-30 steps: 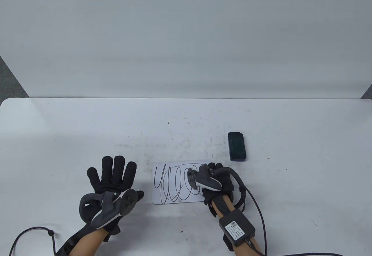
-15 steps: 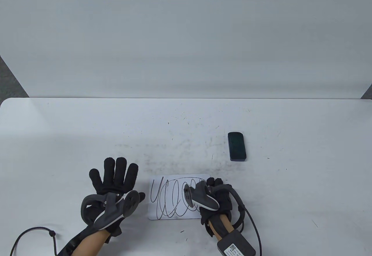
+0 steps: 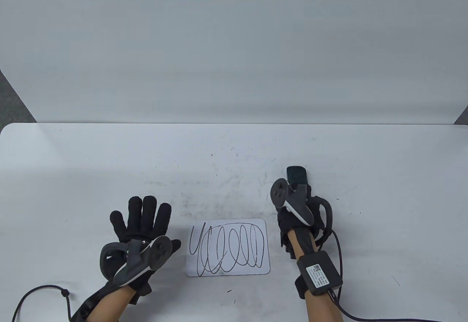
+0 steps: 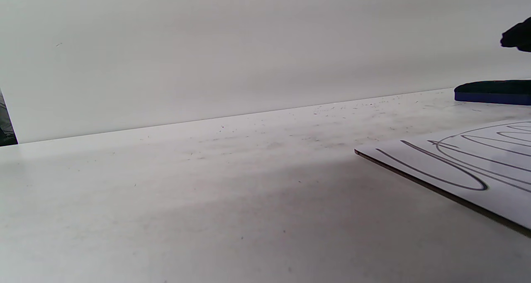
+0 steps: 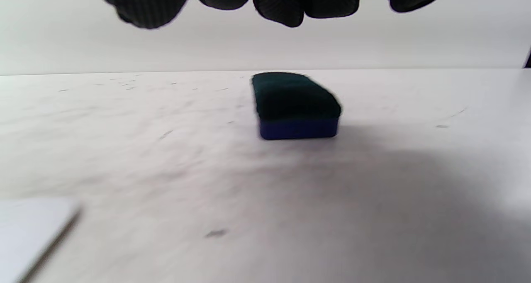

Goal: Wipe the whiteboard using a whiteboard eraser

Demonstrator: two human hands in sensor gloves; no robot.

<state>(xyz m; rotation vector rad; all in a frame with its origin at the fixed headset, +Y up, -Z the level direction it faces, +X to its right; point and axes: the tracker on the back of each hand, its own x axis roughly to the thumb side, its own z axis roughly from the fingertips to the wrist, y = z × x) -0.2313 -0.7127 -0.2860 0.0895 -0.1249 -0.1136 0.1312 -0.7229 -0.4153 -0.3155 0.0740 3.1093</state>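
Lying flat near the worktop's [image 3: 73,161] front edge, the thin rounded whiteboard [image 3: 228,247] shows looping scribbles, freed since the right hand [image 3: 298,208] left it. Left hand [image 3: 140,223] rests spread. Right grip hovers released over the felt-topped, blue-based eraser [image 5: 295,106] farther back.

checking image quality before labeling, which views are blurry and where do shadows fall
Right wrist view: soft with blur, eraser edges smeared, fingers smeared, broad shadow on the table at lower right. Left wrist view: sharp on the whiteboard scribble, with a dim band across the foreground. Table view: crisp, evenly lit, no glare.
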